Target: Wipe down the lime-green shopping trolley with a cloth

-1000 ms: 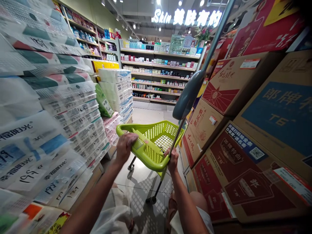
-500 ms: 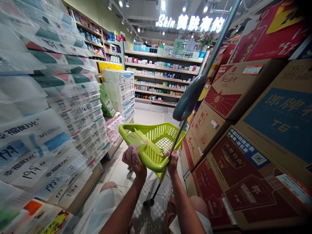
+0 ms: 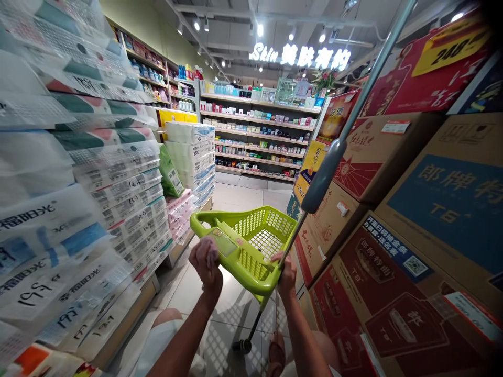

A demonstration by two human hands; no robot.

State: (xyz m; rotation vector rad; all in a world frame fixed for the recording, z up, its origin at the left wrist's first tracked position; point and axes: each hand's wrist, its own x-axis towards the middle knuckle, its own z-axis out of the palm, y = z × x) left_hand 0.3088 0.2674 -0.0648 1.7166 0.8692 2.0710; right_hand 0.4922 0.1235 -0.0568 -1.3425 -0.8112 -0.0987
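A lime-green plastic shopping cart [image 3: 251, 280] with a perforated basket stands before me, tilted, one black wheel [image 3: 241, 345] showing on the floor. My left hand [image 3: 205, 269] is closed on a small pinkish cloth [image 3: 212, 248] at the near left edge of the cart's handle, beside the flat panel [image 3: 222, 241]. At the handle's right end, my right hand [image 3: 288, 272] wraps around a long metal pole with a grey grip [image 3: 324, 178]. The pole slants up to the right; its far end is out of view. Whether the right fingers also grip the cart is hard to tell.
Plastic-wrapped paper packs [image 3: 129, 193] rise in tall stacks on the left. Stacked cartons [image 3: 385, 251] with price tags line the right. Across the aisle's far end stand shelves [image 3: 255, 131] of small boxed goods. Pale floor tiles [image 3: 239, 191] run between.
The pole and my right hand have shifted right. My left hand with the cloth has moved slightly left along the handle. The cart sits a little lower in view.
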